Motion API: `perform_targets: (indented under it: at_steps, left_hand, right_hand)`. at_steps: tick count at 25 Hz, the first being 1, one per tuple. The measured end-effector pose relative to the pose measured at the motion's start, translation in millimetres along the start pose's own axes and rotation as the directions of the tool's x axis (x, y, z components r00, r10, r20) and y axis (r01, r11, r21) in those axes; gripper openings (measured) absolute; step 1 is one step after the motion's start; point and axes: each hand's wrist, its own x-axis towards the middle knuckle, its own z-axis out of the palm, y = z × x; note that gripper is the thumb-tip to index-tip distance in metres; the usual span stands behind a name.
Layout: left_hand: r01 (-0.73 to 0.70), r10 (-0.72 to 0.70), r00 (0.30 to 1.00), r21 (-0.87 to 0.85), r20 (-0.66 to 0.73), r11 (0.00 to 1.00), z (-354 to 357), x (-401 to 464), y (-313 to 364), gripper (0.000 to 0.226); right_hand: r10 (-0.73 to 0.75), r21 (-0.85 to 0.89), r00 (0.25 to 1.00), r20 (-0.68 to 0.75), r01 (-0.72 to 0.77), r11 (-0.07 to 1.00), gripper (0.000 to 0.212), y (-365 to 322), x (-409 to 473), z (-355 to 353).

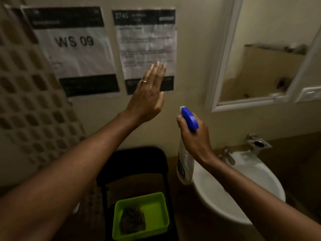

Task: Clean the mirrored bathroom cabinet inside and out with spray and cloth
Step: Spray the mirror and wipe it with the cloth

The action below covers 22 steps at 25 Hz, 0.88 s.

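My right hand [194, 136] grips the neck of a white spray bottle [185, 164] with a blue trigger head, held upright over the left rim of the basin. My left hand [147, 96] is raised flat and empty in front of the wall posters, fingers together, a ring on one finger. The white-framed mirrored cabinet [224, 70] hangs at the upper right; its glass reflects a brown board. A dark crumpled cloth [132, 220] lies in a green tray [163, 221] on a black chair below.
Two printed sheets [76, 49] are taped on the wall left of the cabinet. A white basin [251, 185] with a tap [227, 155] sits under the cabinet. A black folding chair [139, 157] stands beside the basin. Tiled wall fills the left.
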Motion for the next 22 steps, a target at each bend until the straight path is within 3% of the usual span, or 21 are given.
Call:
perform_targets:
  at_steps: [4, 9, 16, 22]
  left_hand:
    - [0.076, -0.098, 0.985, 0.152, 0.144, 0.985, -2, -100, -25, 0.085]
    - [0.187, -0.25, 0.919, 0.223, 0.306, 0.957, 11, -205, -45, 0.086]
    - [0.25, -0.41, 0.732, 0.345, 0.544, 0.905, 47, -307, -74, 0.081]
    - [0.343, -0.472, 0.612, 0.325, 0.634, 0.881, 65, -361, -90, 0.08]
  right_hand:
    - [0.036, -0.035, 0.997, 0.065, -0.034, 0.999, 0.03, 22, -43, 44]
    - [0.117, -0.186, 0.978, 0.172, -0.084, 0.979, 0.036, 68, -96, 89]
    - [0.225, -0.337, 0.922, 0.314, -0.113, 0.935, 0.034, 142, -155, 134]
    - [0.328, -0.397, 0.867, 0.375, -0.17, 0.902, 0.033, 182, -178, 141]
